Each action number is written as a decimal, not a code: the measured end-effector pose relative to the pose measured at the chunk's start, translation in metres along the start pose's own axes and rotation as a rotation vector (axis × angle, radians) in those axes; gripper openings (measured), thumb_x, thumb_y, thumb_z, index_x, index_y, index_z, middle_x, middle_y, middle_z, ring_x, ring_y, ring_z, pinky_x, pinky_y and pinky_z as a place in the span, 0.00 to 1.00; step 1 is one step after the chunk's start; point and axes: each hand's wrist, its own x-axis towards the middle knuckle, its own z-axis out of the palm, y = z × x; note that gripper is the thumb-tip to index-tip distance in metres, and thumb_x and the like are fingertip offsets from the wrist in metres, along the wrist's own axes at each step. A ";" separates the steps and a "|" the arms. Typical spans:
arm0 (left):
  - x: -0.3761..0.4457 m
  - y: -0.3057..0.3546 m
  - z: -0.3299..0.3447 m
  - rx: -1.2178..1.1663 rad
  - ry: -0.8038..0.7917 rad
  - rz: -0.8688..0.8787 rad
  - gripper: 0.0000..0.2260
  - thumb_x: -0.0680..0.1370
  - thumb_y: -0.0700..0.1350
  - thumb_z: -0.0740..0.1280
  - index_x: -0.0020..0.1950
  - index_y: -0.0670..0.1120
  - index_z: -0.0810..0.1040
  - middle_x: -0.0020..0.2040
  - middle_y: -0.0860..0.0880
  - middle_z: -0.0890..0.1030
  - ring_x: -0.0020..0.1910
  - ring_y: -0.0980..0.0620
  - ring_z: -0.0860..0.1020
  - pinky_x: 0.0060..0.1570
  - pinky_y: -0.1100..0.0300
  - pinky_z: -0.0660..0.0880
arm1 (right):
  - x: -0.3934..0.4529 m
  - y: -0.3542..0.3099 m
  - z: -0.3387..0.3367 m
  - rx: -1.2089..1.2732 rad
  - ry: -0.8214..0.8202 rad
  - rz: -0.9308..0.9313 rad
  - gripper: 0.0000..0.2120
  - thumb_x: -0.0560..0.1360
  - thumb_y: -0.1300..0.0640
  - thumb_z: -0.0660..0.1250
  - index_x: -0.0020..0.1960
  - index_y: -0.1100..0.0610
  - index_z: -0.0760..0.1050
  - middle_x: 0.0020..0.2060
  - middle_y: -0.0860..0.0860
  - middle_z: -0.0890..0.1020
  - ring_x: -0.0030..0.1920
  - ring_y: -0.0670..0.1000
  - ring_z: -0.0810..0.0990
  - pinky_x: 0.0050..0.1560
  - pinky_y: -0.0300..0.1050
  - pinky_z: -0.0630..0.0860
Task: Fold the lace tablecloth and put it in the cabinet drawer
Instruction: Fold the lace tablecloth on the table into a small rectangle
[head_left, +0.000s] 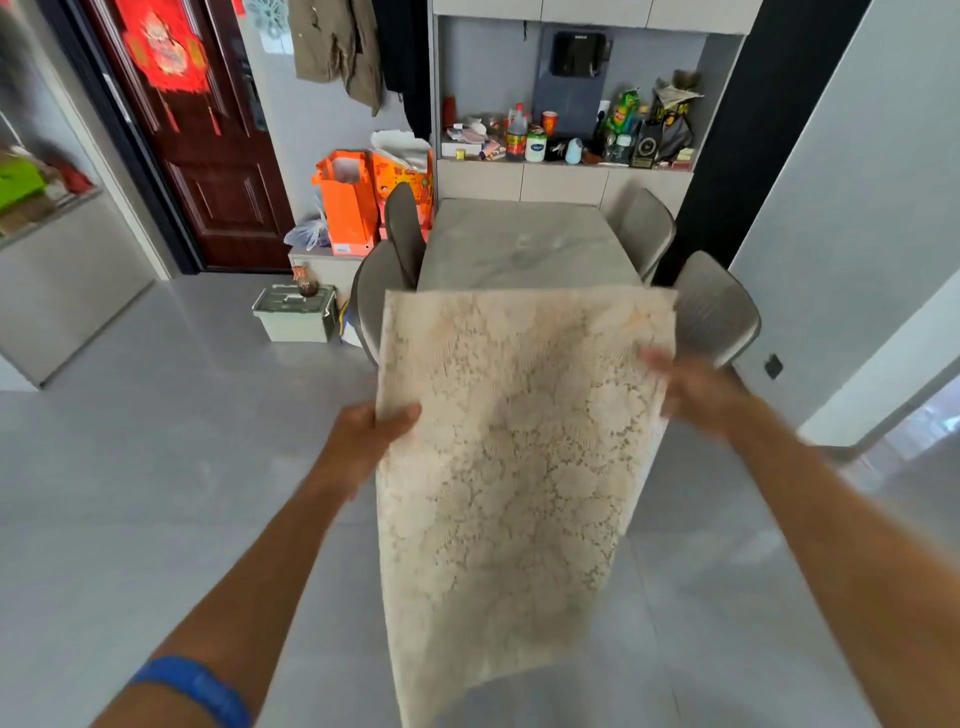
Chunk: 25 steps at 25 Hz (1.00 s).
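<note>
The cream lace tablecloth (514, 467) is folded into a long panel and hangs in the air in front of me, its lower end dropping toward the floor. My left hand (371, 428) grips its left edge, thumb on top of the lace. My right hand (691, 389) is at the right edge, blurred, fingers on the cloth. The grey cabinet (563, 183) with flat drawer fronts stands against the back wall behind the table. All its fronts are closed.
A grey dining table (524, 244) stands straight ahead with grey chairs (714, 312) on both sides. Bottles and packets crowd the cabinet shelf (571, 140). Orange bags (348, 202) and a pale storage box (296, 314) sit at the left, near a dark red door (208, 156).
</note>
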 end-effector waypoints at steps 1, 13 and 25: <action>-0.007 -0.012 0.009 0.049 -0.019 -0.029 0.07 0.74 0.49 0.73 0.45 0.46 0.84 0.39 0.52 0.86 0.39 0.51 0.84 0.33 0.66 0.78 | -0.013 0.042 0.012 0.023 -0.078 0.185 0.25 0.65 0.45 0.77 0.58 0.54 0.77 0.56 0.53 0.84 0.55 0.54 0.82 0.62 0.55 0.75; 0.047 -0.002 0.021 0.479 0.210 -0.213 0.17 0.78 0.53 0.66 0.45 0.38 0.81 0.40 0.44 0.78 0.40 0.46 0.75 0.40 0.56 0.68 | 0.028 0.056 0.016 -0.365 0.333 0.092 0.19 0.77 0.54 0.65 0.29 0.55 0.70 0.24 0.49 0.73 0.26 0.49 0.74 0.26 0.39 0.67; 0.163 0.104 0.123 0.118 0.558 -0.053 0.09 0.68 0.44 0.73 0.34 0.39 0.79 0.29 0.46 0.80 0.31 0.44 0.79 0.32 0.59 0.74 | 0.146 -0.045 -0.076 0.121 0.680 0.020 0.03 0.69 0.64 0.72 0.40 0.63 0.81 0.32 0.55 0.83 0.24 0.48 0.81 0.32 0.46 0.82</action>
